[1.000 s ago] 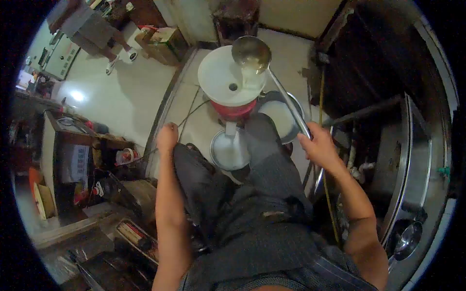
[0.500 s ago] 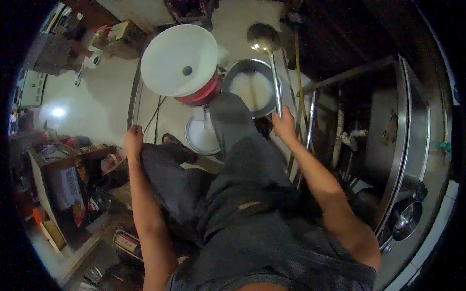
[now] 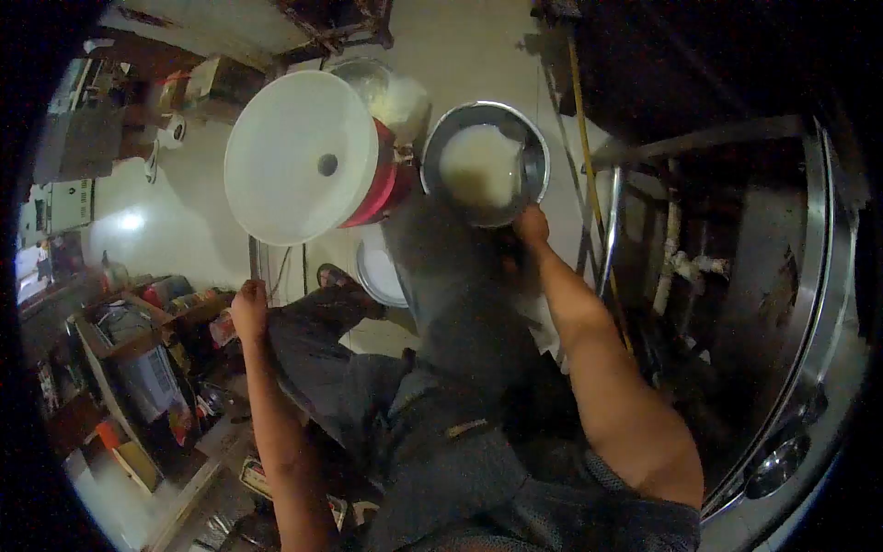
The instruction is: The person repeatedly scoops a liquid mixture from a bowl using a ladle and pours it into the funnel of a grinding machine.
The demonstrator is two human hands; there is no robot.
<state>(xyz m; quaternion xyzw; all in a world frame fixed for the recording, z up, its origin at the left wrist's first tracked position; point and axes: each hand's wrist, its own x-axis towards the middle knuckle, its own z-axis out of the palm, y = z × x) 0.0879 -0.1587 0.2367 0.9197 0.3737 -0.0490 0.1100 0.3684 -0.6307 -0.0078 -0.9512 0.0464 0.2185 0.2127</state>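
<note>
My right hand (image 3: 531,225) is closed on the ladle's handle at the near right rim of a metal pot (image 3: 543,152). Whitish liquid (image 3: 480,166) lies in the pot, and the ladle's bowl cannot be made out clearly there. To the left stands a wide white funnel-like basin (image 3: 294,138) with a dark hole, on a red body (image 3: 379,189). Below it is a bowl of white liquid (image 3: 379,267), partly hidden by my leg. My left hand (image 3: 249,302) is closed beside my left knee; what it holds, if anything, is too small to tell.
A clear bag or bowl with pale contents (image 3: 397,103) sits behind the red body. At the right is a metal frame (image 3: 814,276) with a yellow hose (image 3: 581,120). Cluttered shelves (image 3: 120,350) stand at the left. Another person's feet (image 3: 173,131) show at the upper left.
My right hand has brought the ladle from above the basin across to the pot and lowered it. The view has shifted, and my left hand stays by my knee.
</note>
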